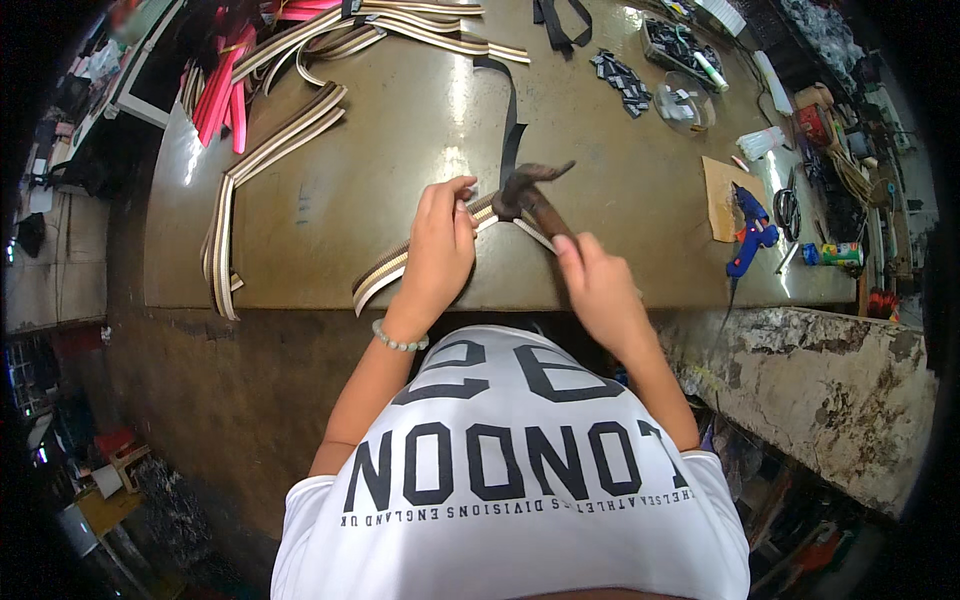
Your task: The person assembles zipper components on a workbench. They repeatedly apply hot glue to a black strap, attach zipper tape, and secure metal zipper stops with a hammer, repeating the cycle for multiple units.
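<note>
My right hand (603, 290) is wrapped round the wooden handle of a rusty claw hammer (541, 212). The hammer's head rests on or just above the joint where a black strap (511, 140) meets a striped brown, cream and white strap (382, 268). My left hand (443, 235) lies over the striped strap with its fingers curled, close to the hammer head, and appears to grip the strap. What sits under the hammer head is hidden. The black strap runs away across the table from that joint.
Striped straps (275, 145) and pink strips (222, 95) lie at the left. Black buckles (622, 83), a clear bowl (686, 103) and a parts tray (682, 48) stand far right. A blue glue gun (750, 232) lies on cardboard (716, 195) near the right edge of the brown table (330, 190).
</note>
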The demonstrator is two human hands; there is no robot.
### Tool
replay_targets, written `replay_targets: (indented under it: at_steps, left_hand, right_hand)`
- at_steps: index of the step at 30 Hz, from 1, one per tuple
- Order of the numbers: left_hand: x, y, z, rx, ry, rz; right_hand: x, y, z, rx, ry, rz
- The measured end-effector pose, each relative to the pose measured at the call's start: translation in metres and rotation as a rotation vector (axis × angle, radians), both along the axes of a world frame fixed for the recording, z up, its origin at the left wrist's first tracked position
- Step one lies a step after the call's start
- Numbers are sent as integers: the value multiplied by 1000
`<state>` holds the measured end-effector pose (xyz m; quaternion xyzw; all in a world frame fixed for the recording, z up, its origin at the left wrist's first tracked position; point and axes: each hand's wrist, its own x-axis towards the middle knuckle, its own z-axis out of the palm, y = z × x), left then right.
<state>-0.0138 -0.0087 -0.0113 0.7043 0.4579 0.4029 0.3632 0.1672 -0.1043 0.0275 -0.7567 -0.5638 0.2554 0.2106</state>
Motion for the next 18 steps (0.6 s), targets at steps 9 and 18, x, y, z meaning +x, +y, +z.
replay_targets:
  at_steps: [9, 18]
  left_hand:
    - [-4, 7, 19, 450, 516, -210]
    - [6, -2, 31, -378, -589, -140]
  right_hand:
    - [105, 4, -9, 347, -548, -254]
    - [45, 54, -12, -15, 1074, 16]
